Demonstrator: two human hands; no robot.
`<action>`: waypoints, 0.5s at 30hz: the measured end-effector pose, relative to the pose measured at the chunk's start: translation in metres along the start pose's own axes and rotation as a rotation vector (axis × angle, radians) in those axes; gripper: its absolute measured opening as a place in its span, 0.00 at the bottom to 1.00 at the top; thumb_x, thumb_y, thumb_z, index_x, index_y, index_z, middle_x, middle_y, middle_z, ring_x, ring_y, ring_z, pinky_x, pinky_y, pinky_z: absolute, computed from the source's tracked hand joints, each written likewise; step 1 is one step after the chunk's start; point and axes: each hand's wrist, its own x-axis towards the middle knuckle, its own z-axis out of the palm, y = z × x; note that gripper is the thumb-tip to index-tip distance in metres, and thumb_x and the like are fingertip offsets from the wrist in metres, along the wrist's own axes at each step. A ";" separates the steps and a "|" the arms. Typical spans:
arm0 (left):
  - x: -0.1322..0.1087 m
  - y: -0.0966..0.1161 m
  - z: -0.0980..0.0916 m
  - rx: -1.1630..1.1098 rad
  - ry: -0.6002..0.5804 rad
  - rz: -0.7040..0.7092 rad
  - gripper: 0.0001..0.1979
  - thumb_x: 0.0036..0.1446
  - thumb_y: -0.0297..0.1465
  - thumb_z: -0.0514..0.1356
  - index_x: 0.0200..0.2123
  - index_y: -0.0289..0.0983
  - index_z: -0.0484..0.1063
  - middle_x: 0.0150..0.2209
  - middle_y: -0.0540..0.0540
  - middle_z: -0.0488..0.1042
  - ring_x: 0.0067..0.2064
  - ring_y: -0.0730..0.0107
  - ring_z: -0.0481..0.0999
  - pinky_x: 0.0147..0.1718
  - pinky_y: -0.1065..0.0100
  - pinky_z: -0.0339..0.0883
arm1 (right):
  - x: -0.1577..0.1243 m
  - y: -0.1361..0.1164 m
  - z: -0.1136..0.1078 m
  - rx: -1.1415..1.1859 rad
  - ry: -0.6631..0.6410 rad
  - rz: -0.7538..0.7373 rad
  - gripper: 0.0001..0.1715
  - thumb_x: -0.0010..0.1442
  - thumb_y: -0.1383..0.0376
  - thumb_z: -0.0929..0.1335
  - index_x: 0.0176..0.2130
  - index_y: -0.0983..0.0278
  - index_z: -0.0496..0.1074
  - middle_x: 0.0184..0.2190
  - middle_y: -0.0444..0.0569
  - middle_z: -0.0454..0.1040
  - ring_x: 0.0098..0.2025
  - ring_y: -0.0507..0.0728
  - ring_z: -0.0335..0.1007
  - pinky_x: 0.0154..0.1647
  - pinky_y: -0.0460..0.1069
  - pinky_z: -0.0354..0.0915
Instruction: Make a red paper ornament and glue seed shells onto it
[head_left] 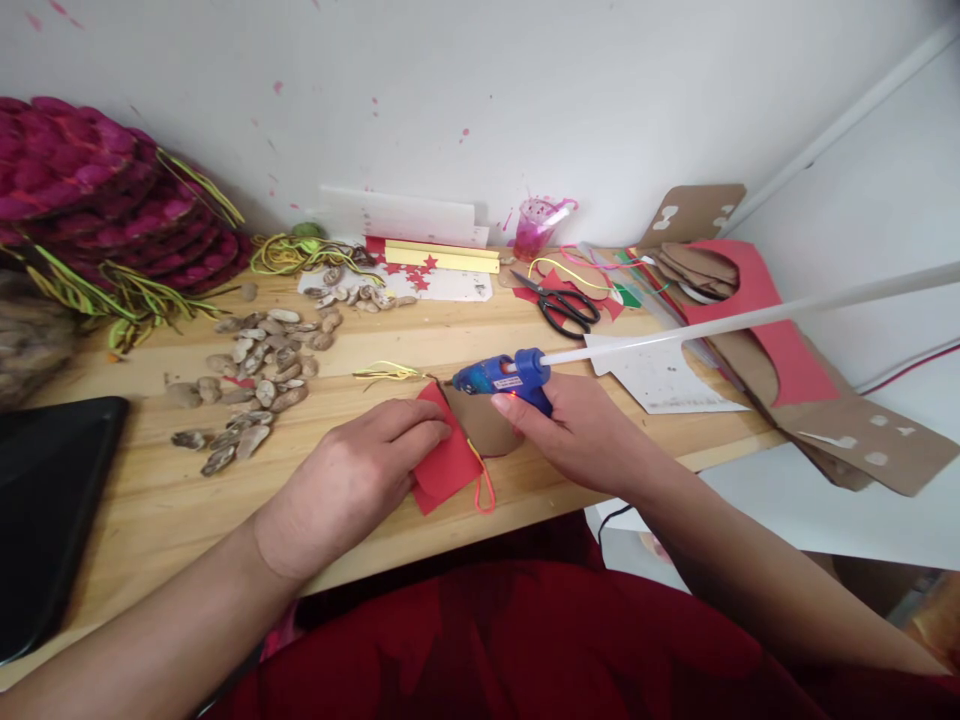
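Note:
My right hand (581,435) grips a blue glue gun (501,376) with a long white glue stick (750,318) running out of its back toward the right. The nozzle points left, over a brown card piece (484,420). My left hand (352,480) lies flat, fingers pressed on a red paper piece (446,465) that overlaps the brown card. An orange cord loop (486,490) sticks out under the red paper. Thin yellow and green strings (386,373) lie just left of the nozzle.
Several brown seeds (251,385) are scattered at the left on the wooden table (165,490). Black scissors (566,305), a pink cup (534,228), red stars and a yellow strip sit at the back. Magenta woven mats (90,195) pile at far left; cut brown and red card (780,350) lies at right.

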 end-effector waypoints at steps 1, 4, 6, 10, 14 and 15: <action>0.000 0.000 0.000 0.001 0.001 0.000 0.16 0.64 0.19 0.54 0.52 0.36 0.73 0.52 0.42 0.77 0.50 0.62 0.79 0.48 0.64 0.76 | 0.000 0.000 0.000 0.001 -0.002 0.002 0.24 0.70 0.51 0.62 0.27 0.61 0.60 0.24 0.43 0.64 0.27 0.52 0.55 0.31 0.49 0.51; 0.000 0.001 0.001 0.005 0.001 -0.003 0.16 0.64 0.19 0.54 0.52 0.35 0.73 0.52 0.42 0.77 0.50 0.61 0.79 0.47 0.64 0.76 | -0.002 0.000 -0.001 0.000 0.000 0.012 0.24 0.70 0.50 0.62 0.28 0.61 0.59 0.25 0.43 0.65 0.28 0.53 0.56 0.31 0.49 0.51; 0.000 0.001 0.001 0.006 0.003 -0.006 0.16 0.64 0.19 0.54 0.51 0.35 0.73 0.52 0.41 0.77 0.50 0.61 0.79 0.48 0.64 0.75 | -0.004 0.000 -0.001 0.000 -0.001 0.021 0.24 0.70 0.50 0.62 0.28 0.61 0.59 0.25 0.43 0.65 0.28 0.53 0.56 0.31 0.49 0.51; 0.000 0.001 0.001 0.008 0.009 -0.005 0.16 0.64 0.20 0.54 0.51 0.35 0.74 0.52 0.41 0.78 0.50 0.62 0.79 0.48 0.64 0.75 | -0.007 -0.001 -0.003 0.007 -0.018 0.030 0.24 0.70 0.50 0.62 0.28 0.61 0.60 0.25 0.43 0.65 0.28 0.53 0.56 0.31 0.49 0.51; 0.000 0.000 0.001 -0.008 0.013 -0.003 0.15 0.64 0.20 0.55 0.50 0.35 0.74 0.51 0.42 0.78 0.49 0.63 0.79 0.47 0.65 0.75 | -0.010 -0.001 -0.005 -0.002 -0.029 0.045 0.25 0.70 0.49 0.62 0.28 0.61 0.61 0.25 0.43 0.65 0.27 0.53 0.56 0.31 0.50 0.51; 0.001 0.000 0.000 -0.013 0.014 -0.004 0.14 0.64 0.20 0.55 0.50 0.36 0.74 0.51 0.42 0.78 0.49 0.63 0.79 0.47 0.65 0.75 | -0.010 0.000 -0.005 -0.007 -0.034 0.050 0.25 0.70 0.48 0.62 0.28 0.61 0.61 0.25 0.43 0.66 0.27 0.53 0.55 0.31 0.50 0.50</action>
